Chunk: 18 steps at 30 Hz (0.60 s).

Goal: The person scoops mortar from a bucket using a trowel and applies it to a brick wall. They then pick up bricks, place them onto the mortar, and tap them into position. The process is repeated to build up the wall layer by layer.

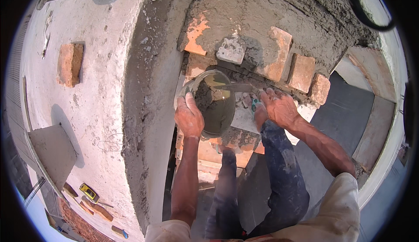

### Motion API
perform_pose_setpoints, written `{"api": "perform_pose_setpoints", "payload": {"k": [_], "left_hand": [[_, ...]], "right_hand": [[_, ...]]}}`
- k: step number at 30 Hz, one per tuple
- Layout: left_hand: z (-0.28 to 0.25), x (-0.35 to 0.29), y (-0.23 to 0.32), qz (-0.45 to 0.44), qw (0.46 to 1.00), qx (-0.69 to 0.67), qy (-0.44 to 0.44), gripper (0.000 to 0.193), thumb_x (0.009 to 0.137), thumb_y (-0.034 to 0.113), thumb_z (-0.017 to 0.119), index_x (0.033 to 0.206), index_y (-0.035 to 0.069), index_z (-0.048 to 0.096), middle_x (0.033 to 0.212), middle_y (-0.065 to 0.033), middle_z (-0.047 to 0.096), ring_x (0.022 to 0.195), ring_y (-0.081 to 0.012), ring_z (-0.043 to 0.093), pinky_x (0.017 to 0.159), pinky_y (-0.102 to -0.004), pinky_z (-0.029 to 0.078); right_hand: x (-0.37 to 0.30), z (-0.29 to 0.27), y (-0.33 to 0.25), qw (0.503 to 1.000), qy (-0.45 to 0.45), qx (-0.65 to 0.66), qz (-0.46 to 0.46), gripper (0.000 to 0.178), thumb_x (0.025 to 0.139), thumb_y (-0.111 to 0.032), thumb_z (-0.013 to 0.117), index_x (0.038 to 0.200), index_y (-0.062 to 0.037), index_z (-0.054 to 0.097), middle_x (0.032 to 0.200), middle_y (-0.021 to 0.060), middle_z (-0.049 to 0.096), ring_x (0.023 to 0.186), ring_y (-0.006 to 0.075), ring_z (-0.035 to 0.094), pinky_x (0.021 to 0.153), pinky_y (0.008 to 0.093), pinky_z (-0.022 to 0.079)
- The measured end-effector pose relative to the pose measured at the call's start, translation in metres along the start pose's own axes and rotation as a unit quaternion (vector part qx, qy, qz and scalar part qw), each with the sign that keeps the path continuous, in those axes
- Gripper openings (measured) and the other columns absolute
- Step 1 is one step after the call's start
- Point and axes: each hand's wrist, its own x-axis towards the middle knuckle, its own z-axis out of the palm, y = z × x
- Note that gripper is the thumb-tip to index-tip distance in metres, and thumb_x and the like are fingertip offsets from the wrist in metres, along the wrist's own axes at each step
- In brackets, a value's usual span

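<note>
A round bucket (230, 116) with grey wet mortar (212, 97) inside is tilted between my arms. My left hand (190, 116) is closed on its left rim, thumb uppermost. The fingers of my right hand (280, 107) are wrapped round the handle of a trowel, which they mostly hide. The trowel's thin blade (238, 87) points left, over the bucket's mouth. Just beyond the bucket, a pale mortar-crusted chunk (231, 50) and an orange brick piece (196, 36) sit against a wet mortar slope (262, 10).
Several bricks, among them one upright brick (301, 73), line the slope's foot. On the left ledge (102, 106) lie a brick (70, 65), a yellow tape measure (88, 191) and wooden-handled tools (99, 210). My sandalled foot (260, 114) is beside the bucket. Dark floor (336, 106) shows lower right.
</note>
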Motion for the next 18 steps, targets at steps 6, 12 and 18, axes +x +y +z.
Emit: {"api": "perform_pose_setpoints", "payload": {"k": [6,12,18], "left_hand": [[-0.01,0.013,-0.005,0.016,0.998,-0.044,-0.05,0.039,0.11,0.03,0.046,0.095,-0.003,0.059,0.078,-0.029,0.062,0.071,-0.0482,0.059,0.065,-0.0523,0.046],[-0.032,0.019,-0.027,0.051,0.996,-0.072,-0.018,0.039,0.11,0.028,0.044,0.09,-0.003,0.058,0.074,-0.0266,0.058,0.066,-0.0439,0.053,0.063,-0.0491,0.044],[-0.015,0.016,-0.019,0.015,0.997,-0.074,0.01,0.044,0.111,0.031,0.043,0.091,-0.005,0.059,0.077,-0.0268,0.061,0.069,-0.0434,0.055,0.065,-0.0495,0.045]], "right_hand": [[0.083,0.054,-0.026,0.994,-0.099,0.011,-0.044,0.03,0.088,-0.011,0.059,0.114,0.001,0.064,0.093,0.0183,0.072,0.084,0.0388,0.074,0.072,0.0475,0.059],[0.095,0.106,-0.048,0.983,-0.036,0.151,-0.101,0.032,0.081,-0.017,0.065,0.104,0.0046,0.061,0.07,0.0215,0.069,0.068,0.0411,0.072,0.059,0.0529,0.056],[0.062,0.083,-0.068,0.988,-0.078,0.117,-0.07,0.034,0.081,-0.013,0.064,0.108,0.0085,0.063,0.085,0.0239,0.072,0.081,0.037,0.076,0.068,0.0463,0.061]]}}
